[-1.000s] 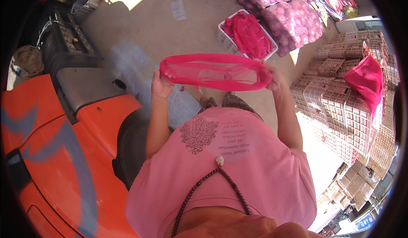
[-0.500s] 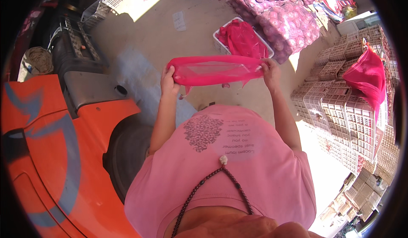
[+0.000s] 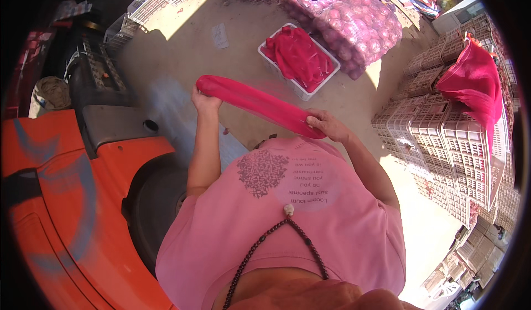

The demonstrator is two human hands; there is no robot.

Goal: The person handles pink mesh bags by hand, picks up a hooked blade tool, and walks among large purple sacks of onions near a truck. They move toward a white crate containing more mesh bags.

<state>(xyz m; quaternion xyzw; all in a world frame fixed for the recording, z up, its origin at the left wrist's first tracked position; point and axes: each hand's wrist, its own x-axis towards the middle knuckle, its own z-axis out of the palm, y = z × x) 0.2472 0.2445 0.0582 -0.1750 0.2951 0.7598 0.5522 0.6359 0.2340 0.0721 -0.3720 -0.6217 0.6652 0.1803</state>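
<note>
A pink mesh bag [image 3: 254, 104] is stretched between my two hands in front of my chest, its rolled rim slanting down to the right. My left hand [image 3: 206, 98] grips the upper left end. Closed on the lower right end is my right hand [image 3: 327, 124], nearer my body. The bag's mouth looks narrow, and its lower part is mostly hidden below the rim. Just beyond it on the floor stands a white crate [image 3: 307, 93] heaped with more pink mesh bags [image 3: 298, 55].
Large mesh sacks of onions [image 3: 359, 30] lie piled at the back. Stacked plastic crates [image 3: 437, 130] rise on the right, a pink mesh bag [image 3: 474, 80] draped over them. An orange vehicle [image 3: 55, 199] with a black wheel [image 3: 157, 199] stands close on my left.
The bag's rim has tilted and its opening has narrowed. My right hand has come down and left toward my body; my left hand has shifted slightly left. The view has swung a little.
</note>
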